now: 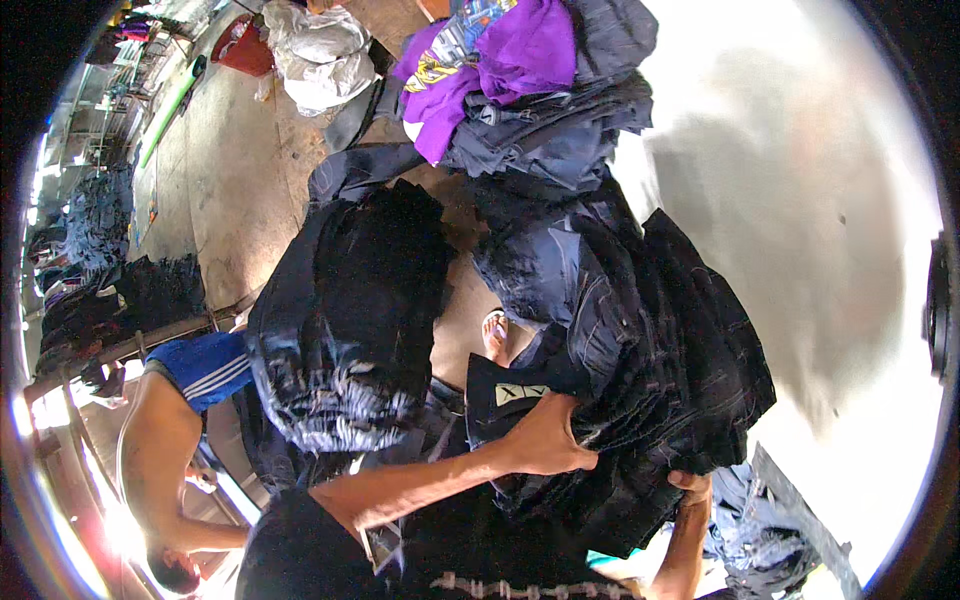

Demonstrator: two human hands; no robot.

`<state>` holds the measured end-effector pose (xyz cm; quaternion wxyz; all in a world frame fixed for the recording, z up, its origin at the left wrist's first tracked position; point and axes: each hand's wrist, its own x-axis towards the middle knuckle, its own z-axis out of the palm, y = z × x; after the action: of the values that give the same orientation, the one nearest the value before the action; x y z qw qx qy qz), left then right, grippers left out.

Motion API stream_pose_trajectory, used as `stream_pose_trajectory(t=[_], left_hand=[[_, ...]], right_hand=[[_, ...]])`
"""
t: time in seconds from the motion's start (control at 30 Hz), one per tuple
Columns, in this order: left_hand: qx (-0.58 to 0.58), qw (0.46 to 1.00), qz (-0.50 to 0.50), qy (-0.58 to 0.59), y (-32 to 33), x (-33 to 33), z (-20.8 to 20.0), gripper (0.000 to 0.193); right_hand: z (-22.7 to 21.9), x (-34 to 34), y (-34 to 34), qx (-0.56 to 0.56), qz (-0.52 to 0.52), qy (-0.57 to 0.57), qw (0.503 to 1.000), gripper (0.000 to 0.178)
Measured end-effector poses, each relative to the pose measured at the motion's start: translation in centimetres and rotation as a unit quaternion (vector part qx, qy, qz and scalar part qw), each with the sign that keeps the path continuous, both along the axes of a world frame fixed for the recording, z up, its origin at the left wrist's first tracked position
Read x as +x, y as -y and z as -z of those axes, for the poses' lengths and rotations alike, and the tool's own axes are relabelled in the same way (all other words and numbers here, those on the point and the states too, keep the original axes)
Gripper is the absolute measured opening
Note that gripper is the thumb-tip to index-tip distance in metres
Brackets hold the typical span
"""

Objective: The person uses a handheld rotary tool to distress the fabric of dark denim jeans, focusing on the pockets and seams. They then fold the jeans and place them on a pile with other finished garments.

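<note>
A thick stack of black denim-like garment pieces (pixel 660 350) lies in front of me, its layered edges facing right. My left hand (pixel 548 440) is closed on the near-left edge of this stack, fingers tucked partly out of sight in the folds. Just above that hand, a pale label with dark marks (pixel 520 394) lies on a black piece. My right hand (pixel 690 488) grips the stack's near-right edge, with the thumb on top and the other fingers hidden beneath.
Left of the stack stands a big black garment bundle (pixel 350 290). Beyond are dark garments topped by purple cloth (pixel 530 50), a white sack (pixel 320 55) and a red bucket (pixel 243 48). A person in blue shorts (pixel 205 370) bends at lower left. A pale wall (pixel 790 200) rises on the right.
</note>
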<state>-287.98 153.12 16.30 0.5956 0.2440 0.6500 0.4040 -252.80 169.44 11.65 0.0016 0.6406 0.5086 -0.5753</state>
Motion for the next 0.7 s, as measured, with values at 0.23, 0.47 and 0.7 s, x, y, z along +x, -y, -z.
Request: stream_pose_trajectory(t=[0.23, 0.47, 0.7], left_hand=[[0.081, 0.991, 0.099, 0.028, 3.8, 6.1, -14.6, 0.047], [0.319, 0.913, 0.254, 0.028, 7.2, 10.9, -18.4, 0.055], [0.081, 0.872, 0.476, 0.077, 6.9, 16.5, -19.0, 0.085]], right_hand=[[-17.3, 6.8, 10.8, 0.054, 0.108, -0.016, 0.993, 0.077], [-25.1, 8.9, 26.2, 0.099, 0.286, -0.036, 0.952, 0.084], [-25.4, 8.4, 41.9, 0.120, 0.495, -0.187, 0.840, 0.091]])
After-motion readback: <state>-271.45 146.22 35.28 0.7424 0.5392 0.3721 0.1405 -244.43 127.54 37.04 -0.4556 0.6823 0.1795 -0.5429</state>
